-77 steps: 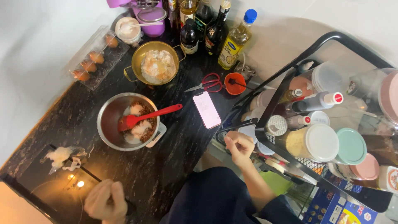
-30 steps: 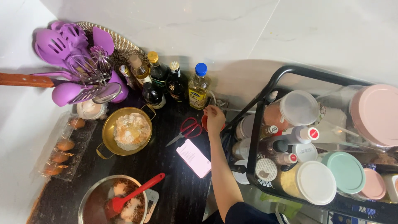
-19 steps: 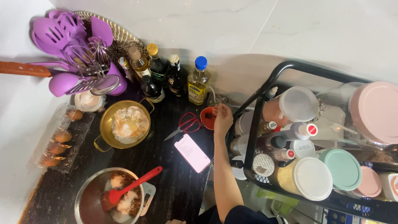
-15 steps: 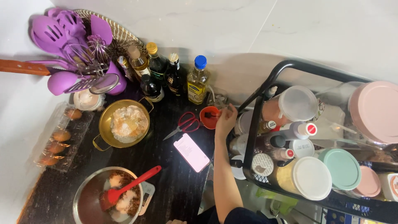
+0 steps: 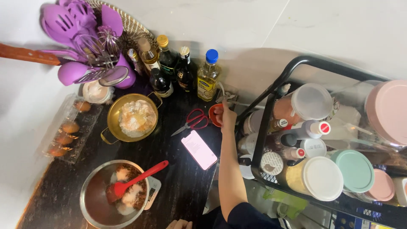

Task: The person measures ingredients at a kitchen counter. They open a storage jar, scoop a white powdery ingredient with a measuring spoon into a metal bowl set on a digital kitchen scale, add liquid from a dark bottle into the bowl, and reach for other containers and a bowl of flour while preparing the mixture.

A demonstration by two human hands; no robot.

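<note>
At the bottom edge of the frame, my left hand (image 5: 178, 224) barely shows, only a few fingertips, so I cannot tell whether it is open or closed on anything; it sits just below the steel mixing bowl (image 5: 111, 196), which rests on a small kitchen scale (image 5: 151, 191) and has a red spatula (image 5: 135, 181) lying in the brown and white mix. Further up, toward the middle of the frame, a lit phone (image 5: 199, 149) lies flat on the dark desk (image 5: 178, 178), and beyond it red-handled scissors (image 5: 193, 121) lie beside a brass pan (image 5: 127, 121) of pale flour-like stuff. My right hand (image 5: 224, 116) reaches across the middle of the frame with its fingers closed around the rim of a small red cup (image 5: 214, 114), which sits on the desk just under the oil bottle (image 5: 207, 76) and right beside the black cart (image 5: 296, 127) full of lidded jars. I judge the risk is mostly in that tight corner: my forearm passes close to the cart rail and over the phone, so a quick pull could tip the cup, knock the bottles at the upper middle, or spill onto the screen.
</note>
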